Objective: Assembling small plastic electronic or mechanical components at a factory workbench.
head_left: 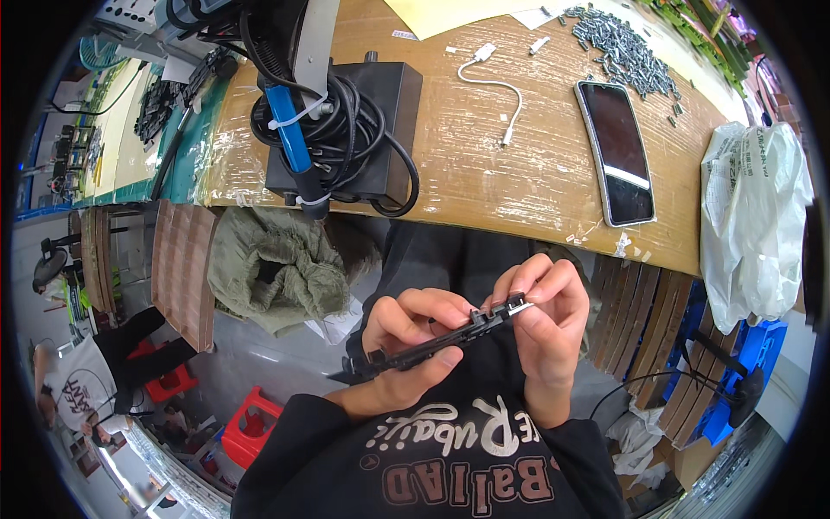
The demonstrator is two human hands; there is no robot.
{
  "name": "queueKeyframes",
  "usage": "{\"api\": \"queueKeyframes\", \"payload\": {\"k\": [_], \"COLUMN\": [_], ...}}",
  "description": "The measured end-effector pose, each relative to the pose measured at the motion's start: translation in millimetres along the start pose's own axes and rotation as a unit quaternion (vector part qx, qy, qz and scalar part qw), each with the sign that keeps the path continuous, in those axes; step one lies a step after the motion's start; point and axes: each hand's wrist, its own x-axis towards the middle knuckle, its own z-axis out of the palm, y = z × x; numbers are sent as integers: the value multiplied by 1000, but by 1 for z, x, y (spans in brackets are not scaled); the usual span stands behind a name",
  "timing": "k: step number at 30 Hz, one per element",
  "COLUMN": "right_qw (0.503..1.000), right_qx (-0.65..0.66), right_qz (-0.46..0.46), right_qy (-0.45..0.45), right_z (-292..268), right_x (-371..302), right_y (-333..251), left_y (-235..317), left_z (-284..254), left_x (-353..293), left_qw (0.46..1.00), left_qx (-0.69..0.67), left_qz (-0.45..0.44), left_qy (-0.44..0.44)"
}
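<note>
A long, narrow black plastic part [439,343] is held up in front of my chest, below the table's front edge. It slants, with its right end higher. My left hand [402,368] is closed around its left and middle stretch, thumb on the near side and fingers on the far side. At its right end, my right hand [553,327] pinches with thumb and fingers. A small, thin, light-coloured piece [520,309] shows at that end by my right thumb; whether it belongs to the black part I cannot tell.
On the wooden table [484,186] are a black box [399,108] with coiled cables and a blue-handled tool [290,130], a white cable [516,91], a phone [616,156] and many small metal pieces [618,48]. A white plastic bag [752,221] hangs at the right corner. Red stools [251,424] stand lower left.
</note>
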Motion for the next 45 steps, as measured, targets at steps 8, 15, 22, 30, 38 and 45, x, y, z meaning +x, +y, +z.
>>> {"api": "queueKeyframes", "payload": {"k": [8,15,22,30,38,45], "right_qw": [999,995,996,975,950,887], "right_qx": [-33,-102,-42,-151,-247,-229], "right_qz": [6,14,-37,73,188,399], "right_qy": [-2,-8,-72,-150,-23,-44], "right_z": [-1,6,-3,0,18,20], "right_x": [-1,0,3,11,4,-5], "right_y": [1,-6,3,44,80,85], "left_y": [-1,1,-8,21,11,8], "left_z": [-10,-26,-46,-75,-107,-112], "left_x": [2,3,-5,-8,-30,-23], "left_qw": [999,986,910,788,960,954], "left_qx": [-12,-13,-129,-357,34,145], "left_qz": [19,32,-380,-496,-262,-158], "left_qy": [-43,-161,-100,-75,96,209]}}
